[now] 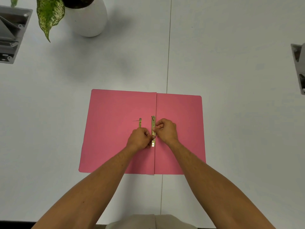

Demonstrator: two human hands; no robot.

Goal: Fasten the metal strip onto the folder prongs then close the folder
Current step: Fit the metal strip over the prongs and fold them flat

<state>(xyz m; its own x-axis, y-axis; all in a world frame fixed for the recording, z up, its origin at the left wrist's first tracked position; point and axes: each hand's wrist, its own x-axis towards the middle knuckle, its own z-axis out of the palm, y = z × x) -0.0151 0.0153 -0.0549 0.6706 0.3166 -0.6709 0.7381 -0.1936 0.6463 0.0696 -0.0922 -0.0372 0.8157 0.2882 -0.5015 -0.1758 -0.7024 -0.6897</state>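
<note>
Lying open flat on white table [231, 129]: pink folder [115, 146], spread w/ spine fold running front-to-back, set near table's front edge, approx centre; a table seam runs under it along same line.

Head view, items:

1. Metal strip [153, 129] – gold, long, narrow, lying just left of folder's spine fold, parallel to it. Far end shows a dark prong tip poking thru; near end has a small hole visible.
2. Second gold piece [140, 123] – shorter, thin, on left flap, just beside strip, partly hidden under left hand; thin wire-like bit sticks out leftward at its far end. Exact part: cannot tell.
3. Left hand [140, 138] – on left flap, fingers curled tight, thumb and fingertips pinched against strip's left edge near its lower half.
4. Right hand [165, 131] – on right flap, fingers curled, thumb and forefinger nipped onto strip's right edge about mid-length. Both hands touching strip; both forearms bare, reaching in from front edge.
5. White pot [89, 22] w/ speckled green leaf [47, 17] – far left corner area, well apart from folder.
6. Grey bracket [11, 33] – left edge, far. Another grey bracket [299, 66] – right edge.
</note>
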